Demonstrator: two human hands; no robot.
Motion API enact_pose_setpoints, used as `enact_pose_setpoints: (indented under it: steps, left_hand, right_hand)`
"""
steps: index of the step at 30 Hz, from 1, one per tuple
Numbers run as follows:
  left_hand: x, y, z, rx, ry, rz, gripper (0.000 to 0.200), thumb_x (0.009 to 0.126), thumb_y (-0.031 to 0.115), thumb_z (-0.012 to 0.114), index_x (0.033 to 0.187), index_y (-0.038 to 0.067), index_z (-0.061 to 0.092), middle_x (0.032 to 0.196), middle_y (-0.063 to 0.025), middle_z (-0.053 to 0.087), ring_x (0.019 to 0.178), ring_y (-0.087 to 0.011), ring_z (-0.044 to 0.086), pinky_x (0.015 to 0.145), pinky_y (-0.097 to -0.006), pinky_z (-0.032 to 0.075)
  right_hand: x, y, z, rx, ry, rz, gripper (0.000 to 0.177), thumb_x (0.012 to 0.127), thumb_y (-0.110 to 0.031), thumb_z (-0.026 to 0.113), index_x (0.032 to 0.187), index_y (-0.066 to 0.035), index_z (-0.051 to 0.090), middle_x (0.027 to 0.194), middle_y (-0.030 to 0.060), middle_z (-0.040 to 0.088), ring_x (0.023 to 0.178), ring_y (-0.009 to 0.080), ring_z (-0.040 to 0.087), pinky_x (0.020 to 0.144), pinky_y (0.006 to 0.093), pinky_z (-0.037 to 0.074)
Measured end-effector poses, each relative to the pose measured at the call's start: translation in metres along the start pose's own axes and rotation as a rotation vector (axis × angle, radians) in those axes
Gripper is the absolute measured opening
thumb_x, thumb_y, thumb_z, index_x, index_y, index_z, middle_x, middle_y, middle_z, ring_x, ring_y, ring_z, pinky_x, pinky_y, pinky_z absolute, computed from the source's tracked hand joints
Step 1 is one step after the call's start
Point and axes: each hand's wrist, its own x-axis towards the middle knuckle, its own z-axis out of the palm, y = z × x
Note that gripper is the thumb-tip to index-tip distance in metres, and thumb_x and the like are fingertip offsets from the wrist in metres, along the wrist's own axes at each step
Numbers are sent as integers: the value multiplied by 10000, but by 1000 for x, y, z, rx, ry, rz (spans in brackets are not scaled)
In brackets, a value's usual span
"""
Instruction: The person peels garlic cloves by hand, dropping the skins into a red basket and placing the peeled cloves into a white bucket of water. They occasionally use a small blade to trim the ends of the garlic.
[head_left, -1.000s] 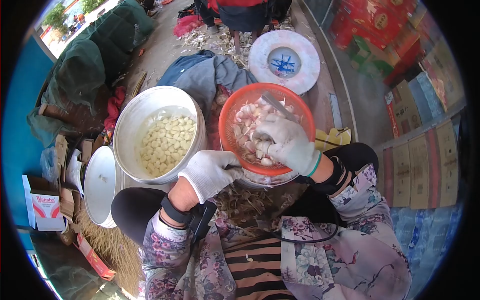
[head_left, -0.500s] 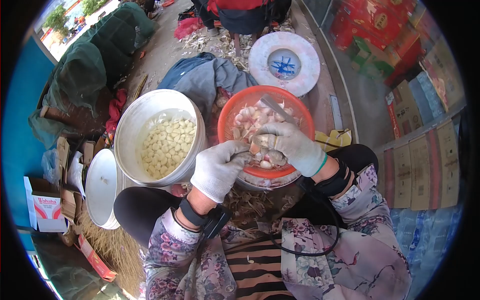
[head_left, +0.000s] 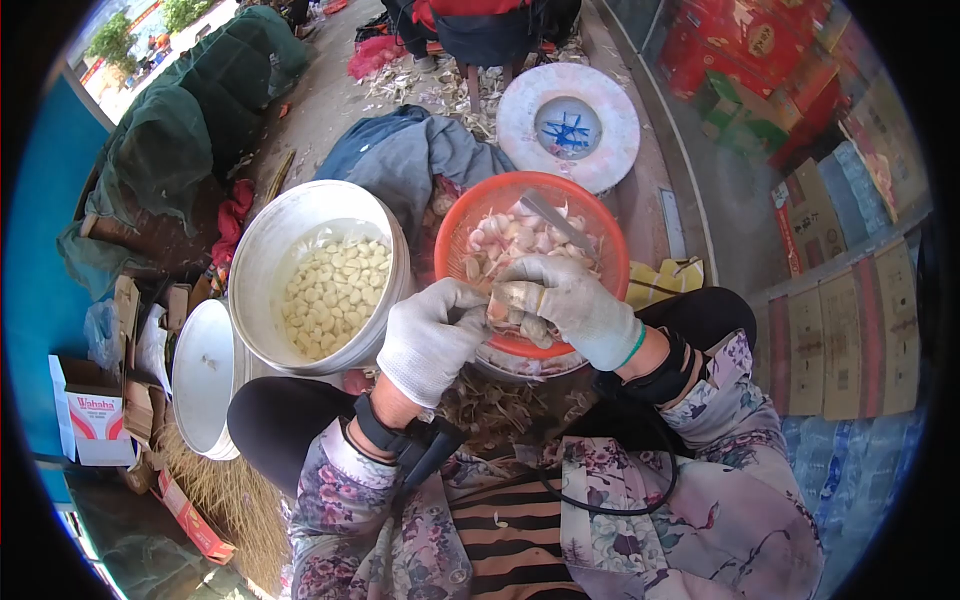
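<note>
Box (head_left: 92,415) at far left: stood open, white with pink print. Green netting (head_left: 180,130): hung over dark things farther back. White tub (head_left: 205,375): leaned on its side, above pale straw (head_left: 235,500). White bucket (head_left: 255,290), just right of the tub: held peeled cloves (head_left: 335,295), pale and packed close. Blue-grey cloth (head_left: 415,155): lay crumpled behind, between bucket and basket. Left hand (head_left: 430,340), in a whitish glove: rested over the gap between bucket and basket, fingers curled, tips against a brownish piece (head_left: 503,308); whether gripping or only touching, could not tell. Right hand (head_left: 580,305), gloved too, with a green cuff edge: closed around that same piece from the other side, over the near part of the basket, so brought close to the left. Orange basket (head_left: 617,240): held unpeeled garlic (head_left: 500,235), pinkish white, heaped beneath and beyond the fingers. Grey blade-like tool (head_left: 550,218): lay slantwise over the garlic, lower end near the right hand; whether held, could not tell. White ring-shaped cover (head_left: 620,130): sat on the floor beyond the basket. Yellow packaging (head_left: 665,282): lay just right of the basket. Cardboard cartons (head_left: 850,340): stood at far right, above plastic-wrapped bottles (head_left: 850,490).
</note>
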Motion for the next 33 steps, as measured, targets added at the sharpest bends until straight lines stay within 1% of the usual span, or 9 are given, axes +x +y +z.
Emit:
enact_pose_setpoints:
  steps: [5,11,14,17,20,23,27,30,33]
  left_hand:
    - [5,6,-10,-303,4,-200,136,911,86,541,957,-25,605,700,-44,629,477,-58,505,409,-180,363]
    - [7,1,-8,-322,61,-156,133,914,83,541,961,-24,603,712,-43,630,482,-59,513,410,-178,374]
    - [6,0,-5,-229,37,-130,130,913,78,541,972,-18,605,719,-44,632,483,-56,514,416,-180,381]
    - [5,-1,-5,-237,1,-95,121,909,69,541,968,-12,608,713,-40,633,480,-54,512,422,-182,387]
    - [2,6,-6,-211,-2,-112,106,902,57,543,952,-13,605,696,-40,626,473,-59,509,425,-188,393]
    - [4,-1,-15,-329,31,-127,98,900,52,542,940,-15,601,687,-46,624,472,-66,514,422,-192,397]
    - [7,0,-22,-330,82,-168,105,903,60,541,950,-18,595,694,-57,630,473,-78,523,422,-196,401]
    - [5,6,-15,-363,35,-173,124,914,77,539,971,-20,590,722,-65,648,489,-84,536,431,-193,409]
    - [0,3,-9,-417,-20,-132,174,926,123,594,1010,-28,614,735,-45,653,509,-59,527,460,-183,403]
  right_hand:
    - [7,8,0,-144,108,-230,211,950,-105,566,1100,22,645,793,8,616,547,25,499,480,179,400]
    - [6,11,6,-453,125,-431,270,917,-77,626,1169,20,634,848,0,637,608,0,492,539,177,418]
    - [4,14,12,-297,142,-332,260,906,-81,642,1144,24,648,868,8,646,637,14,523,563,195,436]
    - [12,26,8,-285,149,-405,270,904,-87,646,1148,28,642,869,16,644,671,28,553,587,201,454]
    - [12,26,1,-399,149,-290,272,919,-79,612,1169,26,629,857,25,642,680,35,572,575,192,460]
    - [3,-5,-4,-227,153,-217,280,946,-173,582,1125,38,629,978,57,658,834,106,614,738,251,500]
    - [1,-13,-6,-266,144,-306,242,944,-173,572,1060,24,650,883,52,657,774,101,612,691,262,498]
    - [5,-4,-2,-258,91,-266,193,924,-72,582,1086,15,641,789,10,621,639,44,552,545,201,447]
    - [5,3,-1,-479,86,-251,187,888,-67,640,1051,23,642,793,20,634,645,50,555,575,215,463]
